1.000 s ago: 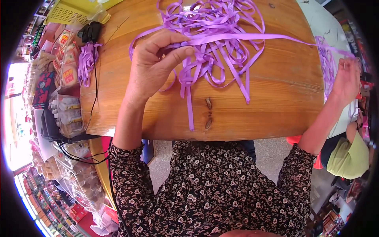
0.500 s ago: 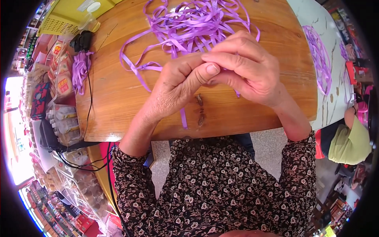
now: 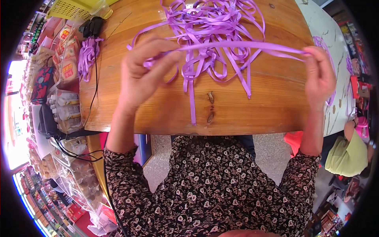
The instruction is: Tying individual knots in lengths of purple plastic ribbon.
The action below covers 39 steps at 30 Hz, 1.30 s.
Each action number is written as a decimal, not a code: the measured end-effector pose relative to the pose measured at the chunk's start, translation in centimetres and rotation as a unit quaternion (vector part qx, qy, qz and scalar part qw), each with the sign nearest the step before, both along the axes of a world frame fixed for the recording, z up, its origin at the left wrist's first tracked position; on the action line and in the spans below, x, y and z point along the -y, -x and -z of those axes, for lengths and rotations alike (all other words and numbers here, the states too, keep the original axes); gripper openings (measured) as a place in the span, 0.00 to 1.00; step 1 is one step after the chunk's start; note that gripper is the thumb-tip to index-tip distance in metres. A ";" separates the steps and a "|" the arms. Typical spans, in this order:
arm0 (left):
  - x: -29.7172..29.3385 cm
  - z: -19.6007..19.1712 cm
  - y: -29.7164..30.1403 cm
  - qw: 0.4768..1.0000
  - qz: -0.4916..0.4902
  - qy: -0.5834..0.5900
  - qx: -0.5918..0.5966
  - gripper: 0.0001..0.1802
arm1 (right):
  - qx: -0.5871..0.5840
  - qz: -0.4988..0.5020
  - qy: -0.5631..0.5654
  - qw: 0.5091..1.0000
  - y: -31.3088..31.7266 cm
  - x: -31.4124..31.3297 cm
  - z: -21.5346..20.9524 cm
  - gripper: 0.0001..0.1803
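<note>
A loose heap of purple ribbon lies on the wooden table. My left hand pinches one end of a ribbon strand between thumb and fingers. My right hand grips the other end near the table's right edge. The strand is stretched nearly straight between the two hands, above the heap. Another strand hangs from the heap toward the table's front edge.
A small bundle of purple ribbon lies at the table's left, beside a black cable and a black device. Packaged goods crowd the left side. A yellow basket stands at the back left. A person in green sits at right.
Half a second ago both hands were together at the table's middle. They have since drawn apart, the right hand going far right, pulling the strand taut.
</note>
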State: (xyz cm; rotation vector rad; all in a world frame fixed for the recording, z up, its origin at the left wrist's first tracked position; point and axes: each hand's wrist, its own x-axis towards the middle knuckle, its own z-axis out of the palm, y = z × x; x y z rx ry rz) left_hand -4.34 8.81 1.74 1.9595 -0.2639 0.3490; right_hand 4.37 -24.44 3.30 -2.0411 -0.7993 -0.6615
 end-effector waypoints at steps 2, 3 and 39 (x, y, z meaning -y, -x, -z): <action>-2.7 0.2 0.6 1.000 -0.015 -0.013 0.021 0.05 | -0.084 0.086 -0.111 0.986 -1.1 3.0 0.8 0.07; -3.8 0.1 0.8 0.999 -0.028 0.022 0.016 0.05 | -0.084 0.087 -0.111 0.986 -1.8 4.8 0.8 0.07; -8.1 3.6 -0.5 0.793 0.059 0.606 -0.032 0.10 | -0.333 -0.453 -0.664 0.493 -6.9 15.3 2.0 0.16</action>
